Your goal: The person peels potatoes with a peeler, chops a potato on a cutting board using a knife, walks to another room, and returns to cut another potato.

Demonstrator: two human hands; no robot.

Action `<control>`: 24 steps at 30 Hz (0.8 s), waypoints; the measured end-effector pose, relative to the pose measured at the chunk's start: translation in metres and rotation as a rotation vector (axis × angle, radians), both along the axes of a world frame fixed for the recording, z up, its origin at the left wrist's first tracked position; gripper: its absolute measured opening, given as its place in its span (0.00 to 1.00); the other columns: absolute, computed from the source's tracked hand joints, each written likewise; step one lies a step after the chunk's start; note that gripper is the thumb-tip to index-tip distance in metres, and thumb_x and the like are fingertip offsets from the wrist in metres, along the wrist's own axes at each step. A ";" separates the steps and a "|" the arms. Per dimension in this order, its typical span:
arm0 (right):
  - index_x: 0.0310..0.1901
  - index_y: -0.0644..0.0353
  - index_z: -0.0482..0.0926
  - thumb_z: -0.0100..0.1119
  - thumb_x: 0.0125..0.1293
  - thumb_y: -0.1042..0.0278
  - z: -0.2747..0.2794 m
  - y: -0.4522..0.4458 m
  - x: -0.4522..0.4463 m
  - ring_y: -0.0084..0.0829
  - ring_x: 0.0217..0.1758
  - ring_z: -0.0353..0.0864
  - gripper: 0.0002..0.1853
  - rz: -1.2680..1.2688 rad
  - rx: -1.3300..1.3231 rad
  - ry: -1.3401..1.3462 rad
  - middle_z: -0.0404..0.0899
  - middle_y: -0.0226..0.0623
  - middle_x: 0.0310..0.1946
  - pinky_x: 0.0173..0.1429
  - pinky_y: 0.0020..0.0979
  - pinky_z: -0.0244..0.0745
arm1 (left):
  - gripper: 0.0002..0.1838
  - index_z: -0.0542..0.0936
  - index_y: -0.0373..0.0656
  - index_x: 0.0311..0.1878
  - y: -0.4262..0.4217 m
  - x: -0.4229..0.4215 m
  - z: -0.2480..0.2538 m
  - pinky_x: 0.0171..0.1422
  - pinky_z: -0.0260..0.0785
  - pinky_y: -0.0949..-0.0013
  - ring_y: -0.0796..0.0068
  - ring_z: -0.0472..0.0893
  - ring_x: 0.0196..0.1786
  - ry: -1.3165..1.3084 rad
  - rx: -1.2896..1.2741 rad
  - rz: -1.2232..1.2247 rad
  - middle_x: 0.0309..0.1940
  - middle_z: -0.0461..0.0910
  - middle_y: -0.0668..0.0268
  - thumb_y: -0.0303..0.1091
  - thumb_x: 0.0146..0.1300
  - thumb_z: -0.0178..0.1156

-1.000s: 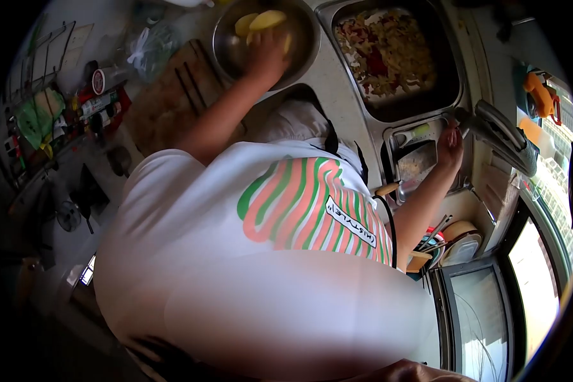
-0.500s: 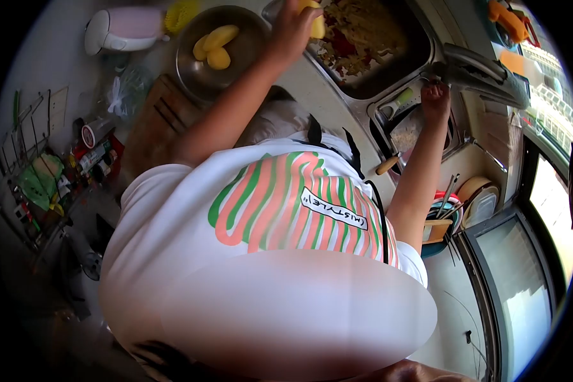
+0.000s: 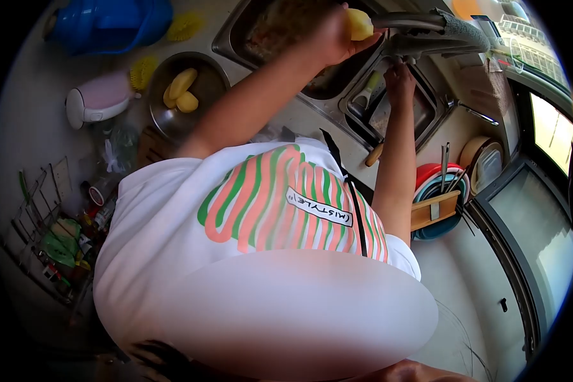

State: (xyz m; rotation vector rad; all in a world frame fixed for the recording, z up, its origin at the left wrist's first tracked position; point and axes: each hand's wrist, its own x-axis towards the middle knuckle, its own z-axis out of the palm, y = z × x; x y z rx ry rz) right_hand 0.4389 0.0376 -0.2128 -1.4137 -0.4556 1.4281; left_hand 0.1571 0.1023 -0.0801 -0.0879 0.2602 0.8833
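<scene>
My left hand (image 3: 339, 43) is closed around a peeled yellow potato (image 3: 361, 25). It holds the potato beside the faucet (image 3: 420, 24), over the right part of the large sink basin (image 3: 226, 48). My right hand (image 3: 400, 81) has its fingers curled at the rim between the basins, below the faucet. What it grips, if anything, is hidden. Near it, a tool with a pale green handle (image 3: 372, 81) lies across the smaller basin (image 3: 434, 118). A wooden handle (image 3: 374, 155) sticks out over that basin's front edge.
Several peeled potatoes (image 3: 184, 83) lie in a metal bowl (image 3: 161, 118) on the left. Beyond it are a pink-and-white appliance (image 3: 102, 99), yellow scrubbers (image 3: 186, 27) and a blue container (image 3: 111, 25). Stacked basins (image 3: 433, 175) stand on the right, near the window.
My left hand has moved right with the potato, from above the peel-strewn basin to beside the faucet. My right hand stays by the sink rim. The view has shifted.
</scene>
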 end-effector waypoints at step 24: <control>0.57 0.65 0.76 0.48 0.73 0.63 0.077 -0.195 0.026 0.28 0.38 0.80 0.18 -0.201 -0.299 -0.418 0.82 0.38 0.41 0.40 0.27 0.77 | 0.29 0.75 0.47 0.57 -0.089 -0.166 -0.084 0.48 0.76 0.63 0.57 0.83 0.47 1.420 0.538 -0.229 0.48 0.80 0.56 0.32 0.50 0.73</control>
